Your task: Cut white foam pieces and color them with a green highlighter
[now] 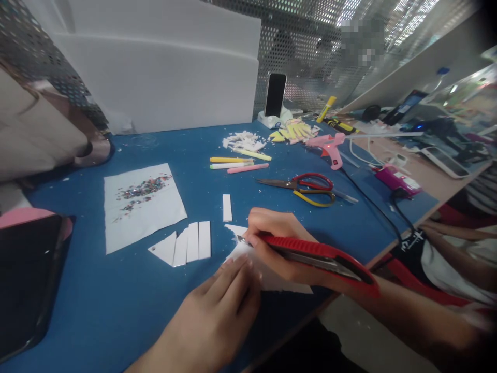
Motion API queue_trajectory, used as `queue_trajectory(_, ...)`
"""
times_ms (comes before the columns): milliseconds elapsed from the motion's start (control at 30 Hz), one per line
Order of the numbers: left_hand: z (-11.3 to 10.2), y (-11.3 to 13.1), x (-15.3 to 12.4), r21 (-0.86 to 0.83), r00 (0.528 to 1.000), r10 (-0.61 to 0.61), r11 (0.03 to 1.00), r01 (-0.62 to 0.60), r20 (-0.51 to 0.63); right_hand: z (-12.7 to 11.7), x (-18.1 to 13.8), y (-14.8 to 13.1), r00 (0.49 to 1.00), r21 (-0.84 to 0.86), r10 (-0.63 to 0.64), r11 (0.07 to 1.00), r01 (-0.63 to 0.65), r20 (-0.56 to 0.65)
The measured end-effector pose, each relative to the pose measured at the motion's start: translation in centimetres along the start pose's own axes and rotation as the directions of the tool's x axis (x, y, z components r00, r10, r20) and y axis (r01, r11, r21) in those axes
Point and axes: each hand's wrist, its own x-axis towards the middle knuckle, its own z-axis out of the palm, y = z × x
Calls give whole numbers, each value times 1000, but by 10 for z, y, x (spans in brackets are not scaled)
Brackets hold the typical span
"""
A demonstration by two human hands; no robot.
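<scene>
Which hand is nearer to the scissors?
Right: the right hand, holding a utility knife, is this side of the scissors; the left hand is farther off, lower left, on the white sheet.

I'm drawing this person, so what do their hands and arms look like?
The left hand and right hand wear no gloves, and I see no rings or watch. The right forearm is bare, without a sleeve; the left forearm, partly visible, is bare too.

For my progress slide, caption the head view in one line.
Right hand holds a red utility knife at a white sheet under the left hand, near white pieces.
</scene>
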Motion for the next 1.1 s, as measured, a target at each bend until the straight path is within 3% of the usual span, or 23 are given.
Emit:
queue_trajectory(367, 0, -1, 3, -60, 997, -69, 996, 70, 28, 2, -2, -6, 998, -87, 17, 996, -11, 67)
queue_trajectory(700, 0, 1, 2, -126, 976, -209, 968, 216, 65, 4, -12, -7, 1000, -78, -6, 997, 7, 12)
queue_trajectory(1100, -2, -3, 0, -20, 995, -65, 998, 67, 81, 3, -25, -14, 1000, -71, 19, 997, -19, 2)
